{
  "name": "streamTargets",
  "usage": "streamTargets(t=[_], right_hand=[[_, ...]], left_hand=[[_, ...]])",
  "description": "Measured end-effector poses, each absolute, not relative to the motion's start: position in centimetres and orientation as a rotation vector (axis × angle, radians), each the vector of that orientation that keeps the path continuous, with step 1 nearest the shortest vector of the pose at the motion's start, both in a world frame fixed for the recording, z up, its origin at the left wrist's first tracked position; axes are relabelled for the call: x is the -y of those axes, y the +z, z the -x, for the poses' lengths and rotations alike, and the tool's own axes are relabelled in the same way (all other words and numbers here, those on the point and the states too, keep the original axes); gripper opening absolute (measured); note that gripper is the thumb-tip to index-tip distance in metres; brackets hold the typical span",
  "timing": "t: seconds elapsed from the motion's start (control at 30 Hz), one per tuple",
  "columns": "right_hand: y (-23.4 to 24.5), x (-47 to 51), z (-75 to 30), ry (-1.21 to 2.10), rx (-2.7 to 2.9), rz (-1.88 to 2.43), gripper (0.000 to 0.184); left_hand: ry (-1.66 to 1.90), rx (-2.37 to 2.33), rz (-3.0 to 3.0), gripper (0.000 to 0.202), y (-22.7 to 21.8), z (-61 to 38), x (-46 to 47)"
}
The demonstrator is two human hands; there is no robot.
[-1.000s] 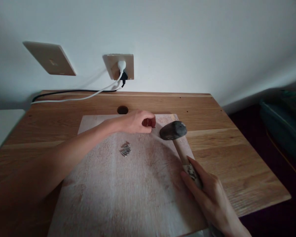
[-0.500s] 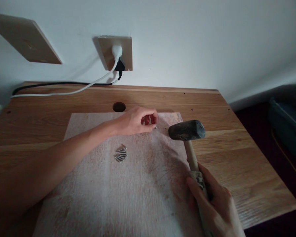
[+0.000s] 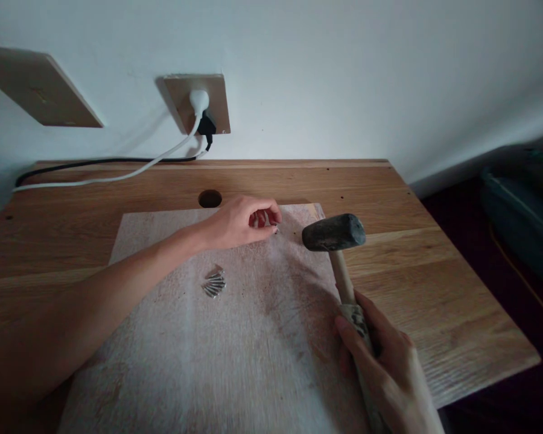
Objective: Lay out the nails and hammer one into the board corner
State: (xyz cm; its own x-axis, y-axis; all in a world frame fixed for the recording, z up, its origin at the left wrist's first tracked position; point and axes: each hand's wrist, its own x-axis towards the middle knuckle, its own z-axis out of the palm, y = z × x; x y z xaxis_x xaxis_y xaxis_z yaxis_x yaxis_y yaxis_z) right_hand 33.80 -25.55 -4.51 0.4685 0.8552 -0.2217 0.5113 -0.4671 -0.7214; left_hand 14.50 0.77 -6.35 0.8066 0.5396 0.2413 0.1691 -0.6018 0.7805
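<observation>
My left hand (image 3: pixel 247 224) is closed in a pinch near the far edge of a worn, whitish board (image 3: pixel 199 355). Between thumb and forefinger shows the small bright end of a nail (image 3: pixel 277 228), low over the board; most of it is hidden by the fingers. A small pile of silver nails (image 3: pixel 214 283) lies on the board, nearer to me than that hand. My right hand (image 3: pixel 389 361) grips the wooden handle of a hammer (image 3: pixel 333 232), wrapped at the grip. Its dark, blocky head is raised to the right of my left fingertips, over the board's right edge.
The board rests on a wooden tabletop (image 3: pixel 416 289) with a round cable hole (image 3: pixel 210 198). Behind it, a wall socket (image 3: pixel 221 102) holds a white and a black plug, and their cables (image 3: pixel 117 176) run left along the back edge. A dark bag-like shape (image 3: pixel 520 223) stands beyond the right edge.
The whole view has shifted slightly, so things sit a little further left. The pinch on the nail and the grip on the hammer look the same; the hammer has barely moved.
</observation>
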Motion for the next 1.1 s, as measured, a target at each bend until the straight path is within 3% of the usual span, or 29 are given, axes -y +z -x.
streamTargets(t=[0.23, 0.5, 0.73, 1.1], right_hand=[[-4.8, 25.5, -34.1, 0.792, 1.129, 2.097, 0.057], [-4.7, 25.4, -33.9, 0.849, 1.098, 2.053, 0.064], [-5.0, 25.3, -34.0, 0.837, 1.113, 2.056, 0.057], [-4.1, 24.7, -34.7, 0.943, 1.134, 2.061, 0.075]], left_hand=[[0.532, -0.401, -2.351, 0.01, -5.4, -17.4, -0.9], [0.644, -0.445, -2.319, 0.016, -7.3, -18.5, -0.6], [0.699, -0.446, -2.304, 0.015, -7.5, -18.3, -0.7], [0.688, -0.35, -2.312, 0.014, -7.4, -18.2, -0.4]])
